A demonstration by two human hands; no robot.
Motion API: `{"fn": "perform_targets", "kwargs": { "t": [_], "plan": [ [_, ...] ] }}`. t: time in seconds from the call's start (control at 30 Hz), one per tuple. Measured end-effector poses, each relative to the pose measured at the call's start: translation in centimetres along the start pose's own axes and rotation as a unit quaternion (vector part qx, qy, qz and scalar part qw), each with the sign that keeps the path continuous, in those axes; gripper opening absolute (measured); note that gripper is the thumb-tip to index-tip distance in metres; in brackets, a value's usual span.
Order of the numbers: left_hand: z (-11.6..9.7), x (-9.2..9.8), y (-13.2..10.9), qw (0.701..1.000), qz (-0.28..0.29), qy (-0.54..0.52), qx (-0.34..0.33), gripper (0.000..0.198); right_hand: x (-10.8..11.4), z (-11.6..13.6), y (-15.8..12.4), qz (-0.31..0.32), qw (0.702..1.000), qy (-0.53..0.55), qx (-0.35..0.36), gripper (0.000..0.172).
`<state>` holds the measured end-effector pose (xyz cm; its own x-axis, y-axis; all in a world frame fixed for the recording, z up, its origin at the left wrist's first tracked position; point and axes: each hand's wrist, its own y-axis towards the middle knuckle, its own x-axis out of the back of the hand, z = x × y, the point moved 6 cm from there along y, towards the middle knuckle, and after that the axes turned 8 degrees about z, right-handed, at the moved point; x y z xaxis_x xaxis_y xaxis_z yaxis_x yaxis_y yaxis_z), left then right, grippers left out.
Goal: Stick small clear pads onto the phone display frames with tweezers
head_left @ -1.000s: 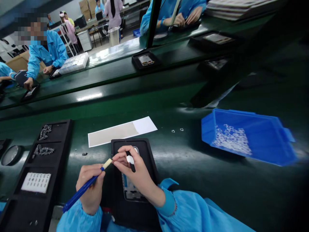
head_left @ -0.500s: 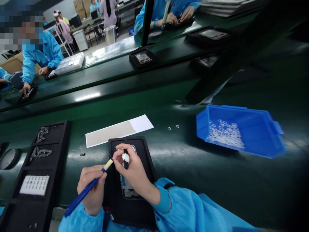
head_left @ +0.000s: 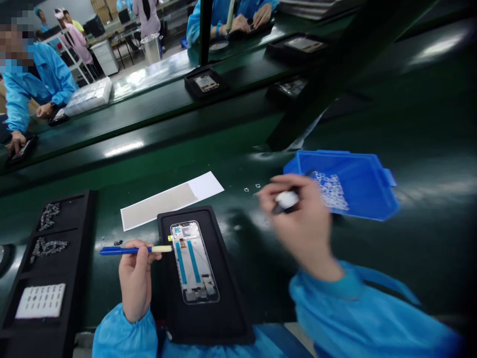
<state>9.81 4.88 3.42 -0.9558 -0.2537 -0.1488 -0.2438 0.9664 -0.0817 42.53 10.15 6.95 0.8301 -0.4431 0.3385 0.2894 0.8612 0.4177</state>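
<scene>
My left hand (head_left: 136,278) grips a blue pen-shaped tool (head_left: 126,250) with a cream end, held level at the left edge of the black tray (head_left: 227,308). In this tray lies an opened phone frame (head_left: 196,263) with two blue strips and a small orange-brown flex piece. My right hand (head_left: 300,223), smeared by motion, is closed around a slim dark tool (head_left: 278,208) with a white part (head_left: 286,199); its kind is unclear. Just left of those fingertips are two tiny white rings (head_left: 246,189) on the green bench. Behind the hand stands a blue bin (head_left: 372,184) with many white rings.
A black compartment tray (head_left: 80,233) at left holds dark small parts and a white card (head_left: 40,301). A paper strip (head_left: 160,201) lies beyond the phone tray. A dark post (head_left: 316,84) slants across the right. Co-workers in blue sleeves (head_left: 55,74) work across the line.
My right hand has moved right, from over the phone to the bench near the blue bin. My left hand has turned the blue tool from slanted to level. The whole view has shifted slightly.
</scene>
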Motion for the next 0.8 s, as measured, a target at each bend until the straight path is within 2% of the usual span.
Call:
{"fn": "perform_targets", "kwargs": {
  "t": [0.03,0.1,0.13,0.2,0.27,0.33,0.43,0.5,0.57,0.63,0.8],
  "plan": [
    [0.0,0.3,0.1,1.000,0.001,0.024,-0.013,0.034,2.5,-1.5,1.2,-0.042,0.994,-0.102,-0.005,0.024],
    [-0.1,0.6,0.4,0.994,0.011,0.098,-0.053,0.028,5.8,-4.3,3.2,-0.025,0.966,-0.254,-0.033,0.021],
    [-0.2,0.6,0.5,0.986,0.020,0.144,-0.079,0.025,6.7,-5.0,3.7,-0.010,0.951,-0.308,-0.026,0.023],
    [-0.6,0.2,0.6,0.962,0.045,0.235,-0.133,0.018,6.7,-4.8,3.4,0.017,0.939,-0.343,0.021,0.028],
    [-0.8,-0.6,0.8,0.935,0.063,0.301,-0.176,0.012,4.7,-3.0,1.9,0.036,0.955,-0.285,0.077,0.026],
    [-1.0,-1.4,1.1,0.918,0.067,0.333,-0.204,0.016,0.8,-0.8,-0.1,0.099,0.973,-0.172,0.113,0.017],
    [-1.6,-3.0,1.8,0.891,0.072,0.371,-0.251,0.020,-6.1,1.5,-3.0,0.254,0.953,-0.082,0.141,0.022],
    [-2.0,-4.4,2.2,0.860,0.096,0.412,-0.286,0.014,-9.1,1.8,-4.2,0.301,0.942,-0.053,0.140,0.031],
    [-2.4,-5.8,2.5,0.827,0.123,0.452,-0.312,0.009,-10.6,1.4,-4.8,0.316,0.939,-0.040,0.130,0.039],
    [-2.5,-6.9,2.6,0.803,0.140,0.478,-0.327,0.008,-11.1,0.8,-5.0,0.327,0.938,-0.027,0.114,0.043],
    [-2.5,-8.2,2.8,0.776,0.163,0.509,-0.336,0.009,-10.9,0.2,-5.0,0.342,0.937,0.018,0.071,0.041]
  ]
}}
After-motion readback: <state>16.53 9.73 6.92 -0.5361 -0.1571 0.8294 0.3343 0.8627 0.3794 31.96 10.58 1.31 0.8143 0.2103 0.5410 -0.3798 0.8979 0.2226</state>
